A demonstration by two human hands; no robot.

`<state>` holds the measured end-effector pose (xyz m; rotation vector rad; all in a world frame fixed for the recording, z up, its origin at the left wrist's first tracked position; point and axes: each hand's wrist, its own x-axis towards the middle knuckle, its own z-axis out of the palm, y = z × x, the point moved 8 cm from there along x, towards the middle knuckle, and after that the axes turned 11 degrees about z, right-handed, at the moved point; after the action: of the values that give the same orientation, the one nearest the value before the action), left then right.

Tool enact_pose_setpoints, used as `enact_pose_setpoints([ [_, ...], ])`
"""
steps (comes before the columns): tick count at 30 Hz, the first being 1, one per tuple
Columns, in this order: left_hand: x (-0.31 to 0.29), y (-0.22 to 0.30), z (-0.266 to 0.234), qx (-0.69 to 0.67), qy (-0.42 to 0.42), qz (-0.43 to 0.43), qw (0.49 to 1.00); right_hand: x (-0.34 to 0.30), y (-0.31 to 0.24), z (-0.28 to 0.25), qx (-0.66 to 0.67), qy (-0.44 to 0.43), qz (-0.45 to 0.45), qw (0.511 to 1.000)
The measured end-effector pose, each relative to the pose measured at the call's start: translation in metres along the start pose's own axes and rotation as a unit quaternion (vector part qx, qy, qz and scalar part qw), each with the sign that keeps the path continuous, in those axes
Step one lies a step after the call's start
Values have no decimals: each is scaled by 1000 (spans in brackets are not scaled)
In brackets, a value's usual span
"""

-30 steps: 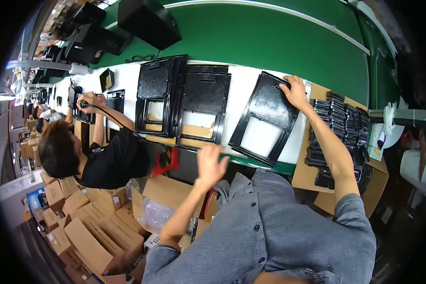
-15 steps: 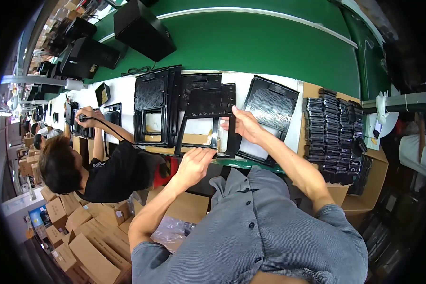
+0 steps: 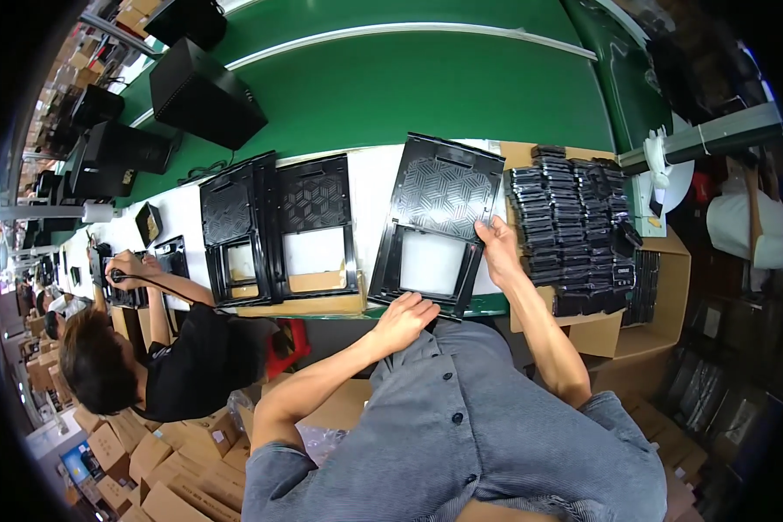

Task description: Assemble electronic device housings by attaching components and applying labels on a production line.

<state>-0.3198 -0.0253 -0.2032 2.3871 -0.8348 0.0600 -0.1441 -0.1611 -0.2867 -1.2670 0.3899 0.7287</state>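
A black panel frame (image 3: 439, 196) lies tilted at the front of the white work surface, with a geometric pattern on its upper part and a rectangular opening below. My left hand (image 3: 406, 320) has its fingers curled over the near edge. On the right edge, beside the patterned part, my right hand (image 3: 499, 250) grips with its thumb on top; its other fingers are partly hidden. Similar black panels (image 3: 315, 198) lie to the left of it, next to a taller stack of black panels (image 3: 232, 213).
At right, an open carton (image 3: 670, 296) adjoins stacked rows of small black parts (image 3: 570, 230). A co-worker in black (image 3: 204, 361) works at left, holding a corded tool. Black computer cases (image 3: 204, 96) stand on the green surface (image 3: 426, 87). Cardboard boxes (image 3: 191, 474) fill the lower left.
Both hands have moved right with a black panel frame from above the middle stack to the right-hand panel position. It now lies lower, and the view has shifted.
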Motion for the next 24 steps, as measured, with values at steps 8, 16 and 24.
enact_pose_setpoints([
  [8, 4, -17, 56, -10, -12, -40, 999, 13, 0, -22, -138, 100, -77, 982],
  [16, 17, -24, 17, 17, 65, -110, 992, 27, 17, -45, -270, 246, -118, 923],
  [24, -19, -196, 36, -180, 175, -535, 807, 63, 54, -45, -170, 199, 9, 965],
])
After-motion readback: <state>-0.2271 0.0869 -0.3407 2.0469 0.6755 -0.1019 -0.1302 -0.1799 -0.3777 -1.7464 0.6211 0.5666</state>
